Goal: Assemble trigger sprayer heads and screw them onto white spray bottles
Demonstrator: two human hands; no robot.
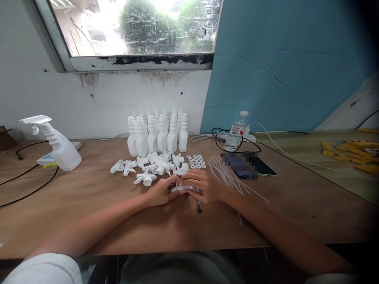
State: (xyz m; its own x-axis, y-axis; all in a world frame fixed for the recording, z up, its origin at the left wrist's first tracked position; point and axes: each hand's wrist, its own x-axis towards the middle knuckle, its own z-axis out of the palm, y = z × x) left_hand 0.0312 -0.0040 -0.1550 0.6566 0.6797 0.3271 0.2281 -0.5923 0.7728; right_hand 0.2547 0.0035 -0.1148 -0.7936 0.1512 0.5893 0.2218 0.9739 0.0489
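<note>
From the head camera we look down on a wooden counter [89,205] set against a white wall below a window. Near the middle of the counter, closer to its near edge than its far one, the left hand [161,192] and the right hand [205,185] meet. We see the fingers of both hands curled closed around a small white sprayer head [179,188], held between them just above the wood. A ring shows on the left hand. A dark pen [199,206] lies on the counter under the right hand, one end pointing toward the near edge.

Just beyond the hands lies a loose pile of sprayer heads [151,165]. Behind it, toward the far edge, we see a cluster of white bottles [156,134] standing upright without tops. Right of the pile, small white rings [196,161] lie in rows. Right of those, thin white tubes [225,173] fan out, some reaching past the right wrist.

Toward the left end of the counter sits a spray bottle [59,148] with its trigger top on. Near the far edge, right of the middle, a clear water bottle [236,136] stands among cables. A dark phone [266,167] lies flat just in front of it.
</note>
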